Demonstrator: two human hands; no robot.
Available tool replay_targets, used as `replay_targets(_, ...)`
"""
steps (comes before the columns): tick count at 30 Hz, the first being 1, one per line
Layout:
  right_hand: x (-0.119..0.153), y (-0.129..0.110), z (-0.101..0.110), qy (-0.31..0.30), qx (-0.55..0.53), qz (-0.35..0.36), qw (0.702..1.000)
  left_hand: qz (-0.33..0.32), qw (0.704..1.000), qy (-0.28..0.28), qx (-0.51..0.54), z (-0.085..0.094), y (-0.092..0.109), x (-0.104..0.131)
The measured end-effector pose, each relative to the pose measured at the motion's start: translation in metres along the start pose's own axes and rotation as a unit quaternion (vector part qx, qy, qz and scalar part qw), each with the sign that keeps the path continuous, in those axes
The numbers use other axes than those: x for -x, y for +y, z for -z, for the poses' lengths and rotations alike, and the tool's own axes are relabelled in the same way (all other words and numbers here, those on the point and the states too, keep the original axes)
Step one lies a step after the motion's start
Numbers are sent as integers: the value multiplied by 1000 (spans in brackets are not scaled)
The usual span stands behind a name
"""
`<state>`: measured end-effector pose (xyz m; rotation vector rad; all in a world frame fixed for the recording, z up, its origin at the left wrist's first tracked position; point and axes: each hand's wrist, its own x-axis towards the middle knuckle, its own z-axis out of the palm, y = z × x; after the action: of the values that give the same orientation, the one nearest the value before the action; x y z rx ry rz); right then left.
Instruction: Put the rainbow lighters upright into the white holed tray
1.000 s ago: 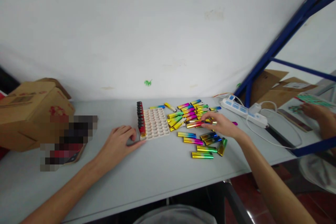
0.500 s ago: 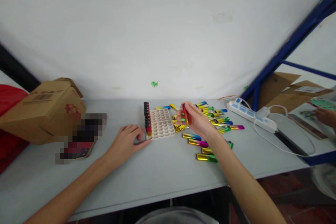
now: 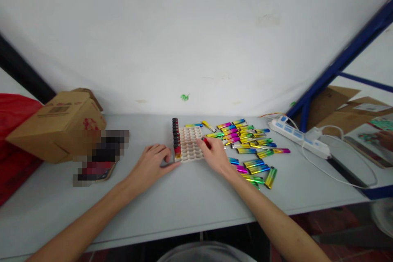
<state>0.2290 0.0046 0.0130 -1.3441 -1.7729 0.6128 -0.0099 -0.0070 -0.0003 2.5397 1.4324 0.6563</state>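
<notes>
Pinching red lighter point(image 3: 206, 142) — right hand point(image 3: 216, 157), right edge of tray point(image 3: 189, 144) | left hand point(image 3: 152, 163) half-open, thumb at corner | table point(image 3: 184, 204) edge apart

I look through one camera worn on my head, facing forward and down over the pale grey table point(image 3: 166, 208) toward the white wall point(image 3: 202, 41), which takes up the upper half of the view. My forearms come in from the lower left and lower right, so my left hand point(image 3: 155, 157) and right hand point(image 3: 215, 155) meet the view from behind, at arm's reach, near the middle. The view is wide, spanning the cardboard box point(image 3: 58, 125) at left and the blue frame point(image 3: 334, 65) at right, with the table's front edge below.
</notes>
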Motion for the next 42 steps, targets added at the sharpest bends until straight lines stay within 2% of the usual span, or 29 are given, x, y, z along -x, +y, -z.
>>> replay_targets(5,2,-1,-2,0,13,24,1000,-2,1000,-1,-5,1,1,0)
replay_targets(10,1,0,-3,-11,19,14,1000,-2,1000,-2,-4,0,0,0)
replay_targets(17,1,1,-4,-16,81,32,996,0,1000,2,2,-1,-1,-1)
replay_targets(21,3,-1,0,-15,62,33,997,4,1000,0,14,0,0,-1)
replay_targets(23,4,-3,4,-27,40,56,997,5,1000,-1,16,1,1,-1)
replay_targets(28,5,-11,9,-75,54,175,980,1,1000,3,10,-1,0,-1)
replay_targets(36,6,-9,-6,-108,33,173,979,-1,1000,-6,10,-3,-4,0)
replay_targets(42,6,-12,-8,-176,145,218,949,-3,1000,-8,18,-3,-5,0)
